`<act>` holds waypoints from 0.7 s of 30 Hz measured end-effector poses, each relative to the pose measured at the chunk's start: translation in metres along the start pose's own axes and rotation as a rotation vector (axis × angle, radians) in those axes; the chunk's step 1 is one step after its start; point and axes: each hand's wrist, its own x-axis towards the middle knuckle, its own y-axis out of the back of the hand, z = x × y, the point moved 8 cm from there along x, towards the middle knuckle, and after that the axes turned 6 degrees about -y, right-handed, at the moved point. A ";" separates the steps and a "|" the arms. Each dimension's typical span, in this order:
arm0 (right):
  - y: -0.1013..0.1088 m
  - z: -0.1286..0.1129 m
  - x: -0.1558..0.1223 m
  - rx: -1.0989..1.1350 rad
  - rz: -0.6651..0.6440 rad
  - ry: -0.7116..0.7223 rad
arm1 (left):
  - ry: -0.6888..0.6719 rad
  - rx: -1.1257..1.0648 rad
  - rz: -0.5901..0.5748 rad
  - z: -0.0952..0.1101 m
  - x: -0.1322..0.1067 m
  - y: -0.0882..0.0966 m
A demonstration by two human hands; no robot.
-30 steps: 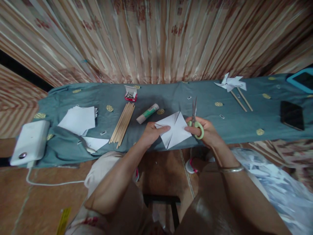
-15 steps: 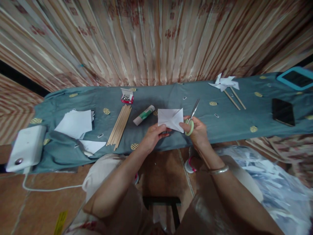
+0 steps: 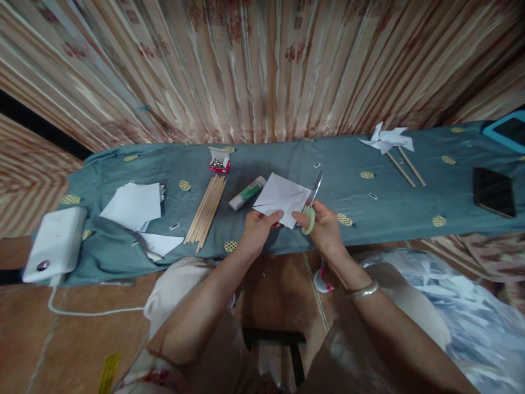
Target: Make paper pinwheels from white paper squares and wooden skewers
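A white paper square (image 3: 281, 191) with cuts running in from its edges is held above the cloth, one corner tilted toward me. My left hand (image 3: 261, 227) pinches its near left edge between thumb and fingers. My right hand (image 3: 322, 223) keeps the green-handled scissors (image 3: 315, 191) hooked in its fingers, blades pointing away from me, while its thumb presses on the paper's near right edge. Just left of the paper lies a glue stick (image 3: 247, 192) with a green and white label. Wooden sticks (image 3: 206, 210) lie in a bundle further left.
A red box of metal pins (image 3: 219, 161) stands behind the sticks. White paper sheets (image 3: 137, 205) and a white device with a cable (image 3: 57, 243) are at left. A paper pinwheel (image 3: 388, 139), a dark phone (image 3: 493, 191) and a blue-framed tablet (image 3: 506, 131) lie at right. A bag of scraps (image 3: 447, 306) is below.
The paper has been turned so a corner now points toward me. The scissors have shifted with my right hand, closer to the paper. The whole view has drifted slightly.
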 end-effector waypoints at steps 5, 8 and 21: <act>-0.008 -0.007 -0.008 -0.068 -0.081 0.000 | -0.028 0.004 0.017 0.007 0.008 0.003; -0.012 -0.008 -0.015 -0.114 -0.165 -0.018 | -0.061 -0.012 0.051 0.017 0.013 0.007; -0.036 0.011 -0.046 -0.278 -0.565 -0.199 | -0.141 -0.007 0.129 0.034 0.026 0.022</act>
